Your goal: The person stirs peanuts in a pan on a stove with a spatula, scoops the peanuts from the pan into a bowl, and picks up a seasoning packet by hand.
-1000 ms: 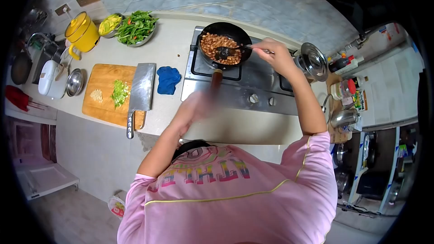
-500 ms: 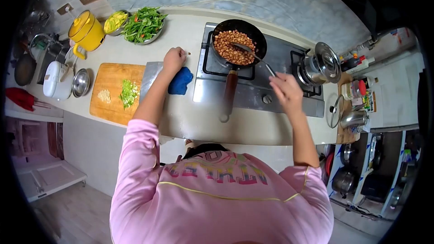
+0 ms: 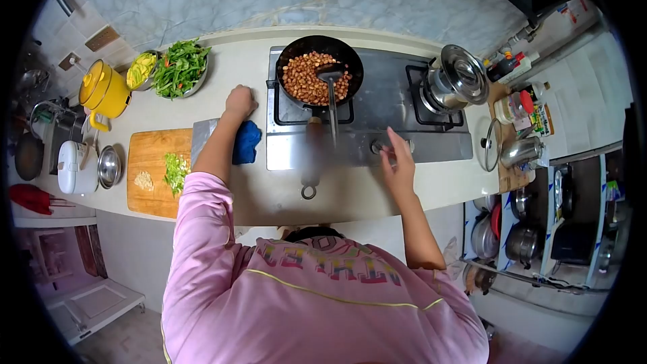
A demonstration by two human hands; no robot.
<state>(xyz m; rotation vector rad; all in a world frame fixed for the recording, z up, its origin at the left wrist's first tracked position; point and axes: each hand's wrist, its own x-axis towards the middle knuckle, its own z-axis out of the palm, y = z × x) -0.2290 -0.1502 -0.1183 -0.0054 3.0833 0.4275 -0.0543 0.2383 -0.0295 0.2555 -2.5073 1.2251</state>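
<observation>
A black wok (image 3: 288,94) with a wooden handle sits on the left burner and holds many reddish-brown peanuts (image 3: 303,75). A metal spatula (image 3: 332,104) rests in it, its blade among the peanuts and its handle leaning over the near rim. My right hand (image 3: 399,162) is off the spatula, with fingers apart, beside the knob (image 3: 377,147) on the stove front; whether it touches a knob I cannot tell. My left hand (image 3: 240,102) is closed in a fist at the counter, just above a blue cloth (image 3: 247,141). What it holds, if anything, is hidden.
A wooden cutting board (image 3: 151,195) bears chopped green and pale pieces, with a cleaver blade (image 3: 201,133) at its edge. Bowls of greens (image 3: 182,67) and yellow slices (image 3: 141,69) stand behind. A steel pot (image 3: 441,87) occupies the right burner; a glass lid (image 3: 490,145) stands farther right.
My right hand has let go of the spatula and moved down and left to the stove's front. The spatula now leans toward me. The whole view has shifted somewhat.
</observation>
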